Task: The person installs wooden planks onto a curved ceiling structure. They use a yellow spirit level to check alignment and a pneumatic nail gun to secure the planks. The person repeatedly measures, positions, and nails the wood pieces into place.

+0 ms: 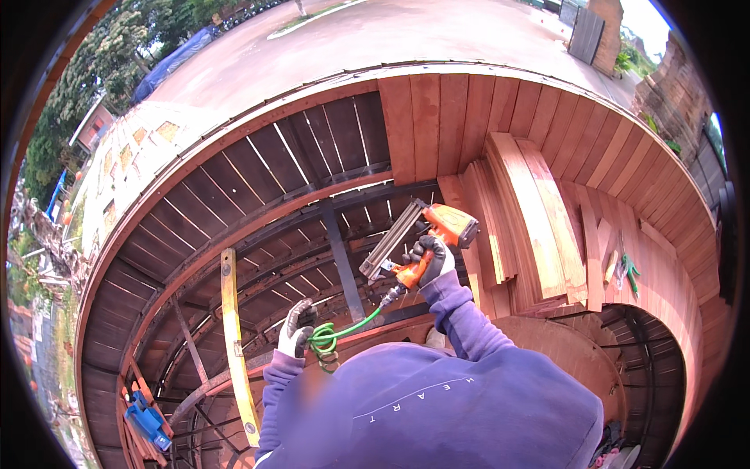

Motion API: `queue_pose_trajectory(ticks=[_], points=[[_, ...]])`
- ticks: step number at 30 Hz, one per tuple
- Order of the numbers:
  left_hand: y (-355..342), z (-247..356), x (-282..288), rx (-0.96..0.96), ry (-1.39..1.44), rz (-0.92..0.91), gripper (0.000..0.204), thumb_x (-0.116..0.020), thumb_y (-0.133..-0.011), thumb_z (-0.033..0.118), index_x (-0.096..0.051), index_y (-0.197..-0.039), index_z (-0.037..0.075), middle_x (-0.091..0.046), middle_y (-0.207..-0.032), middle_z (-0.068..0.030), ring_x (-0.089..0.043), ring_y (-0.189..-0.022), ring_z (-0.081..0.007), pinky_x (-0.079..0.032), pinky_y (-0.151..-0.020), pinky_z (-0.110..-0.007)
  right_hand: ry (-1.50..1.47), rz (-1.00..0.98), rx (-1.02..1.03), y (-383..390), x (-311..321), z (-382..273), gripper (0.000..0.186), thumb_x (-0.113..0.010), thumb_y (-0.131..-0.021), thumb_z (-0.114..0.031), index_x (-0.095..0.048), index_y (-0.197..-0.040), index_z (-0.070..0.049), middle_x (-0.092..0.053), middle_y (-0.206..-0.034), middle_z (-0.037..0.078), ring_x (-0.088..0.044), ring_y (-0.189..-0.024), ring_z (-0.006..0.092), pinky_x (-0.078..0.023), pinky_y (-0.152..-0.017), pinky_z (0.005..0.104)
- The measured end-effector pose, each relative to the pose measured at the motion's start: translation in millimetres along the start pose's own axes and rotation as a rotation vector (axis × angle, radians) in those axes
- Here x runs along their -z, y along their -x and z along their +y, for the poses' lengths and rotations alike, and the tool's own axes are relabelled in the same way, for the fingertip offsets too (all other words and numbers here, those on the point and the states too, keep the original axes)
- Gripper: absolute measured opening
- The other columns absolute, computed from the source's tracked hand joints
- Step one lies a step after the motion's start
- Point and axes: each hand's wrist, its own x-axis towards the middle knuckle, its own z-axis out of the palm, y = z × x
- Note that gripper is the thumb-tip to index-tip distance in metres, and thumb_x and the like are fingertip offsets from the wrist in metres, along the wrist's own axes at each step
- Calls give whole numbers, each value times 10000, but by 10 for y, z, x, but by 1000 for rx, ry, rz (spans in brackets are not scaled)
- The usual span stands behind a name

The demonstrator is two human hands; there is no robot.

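Head view, centre: orange nail gun (453, 225) juts above right fingers (427, 250) clamping it; left fingers (299, 314), by green hose (323, 338), I can't tell.

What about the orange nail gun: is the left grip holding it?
No, the right grip holds the orange nail gun by its handle, while the left grip is at the green hose.
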Motion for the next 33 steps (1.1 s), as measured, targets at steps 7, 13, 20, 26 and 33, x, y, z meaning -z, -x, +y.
queue_pose_trajectory(ticks=[7, 13, 20, 26, 33], points=[[-324, 477, -1373, -141, -807, 61, 917, -830, -743, 209, -309, -1462, -21, -480, -1388, -206, -520, -1257, -293, -438, -1050, -370, 95, -262, -235, 585, -364, -148, 201, -518, -903, -173, -499, -746, -50, -432, -668, 42, -463, -628, 175, -440, -729, 372], [-120, 436, -1824, -82, -819, 275, 686, -831, -721, 272, -513, -1266, 4, -680, -1067, -169, -685, -964, -290, -541, -855, -356, 162, -256, -327, 753, -253, -337, 181, -545, -902, -140, -533, -761, -27, -503, -658, 69, -516, -609, 180, -495, -727, 392], [339, 273, -2114, 199, -994, 316, 584, -857, -662, 372, -611, -1070, 33, -706, -911, -141, -699, -808, -305, -542, -733, -368, 326, -316, -307, 1146, -98, -545, 171, -582, -906, -141, -578, -788, -17, -535, -666, 67, -548, -613, 176, -505, -676, 364], [529, -50, -2159, 534, -514, 23, 352, -786, -816, 244, -652, -1063, 34, -689, -816, -31, -628, -733, -93, -513, -691, -272, 545, -265, -199, 1701, 82, -802, 176, -589, -925, -148, -594, -816, -10, -589, -698, 61, -640, -718, 197, -542, -729, 364], [1145, -1994, -1565, 339, -601, -537, 457, -693, -864, 422, -594, -1173, 100, -650, -1067, -40, -622, -957, -170, -504, -823, -324, 1277, -250, 738, 2816, 613, -670, 404, -671, -915, -191, -544, -1276, -61, -668, -991, 75, -647, -854, 173, -525, -778, 331]])
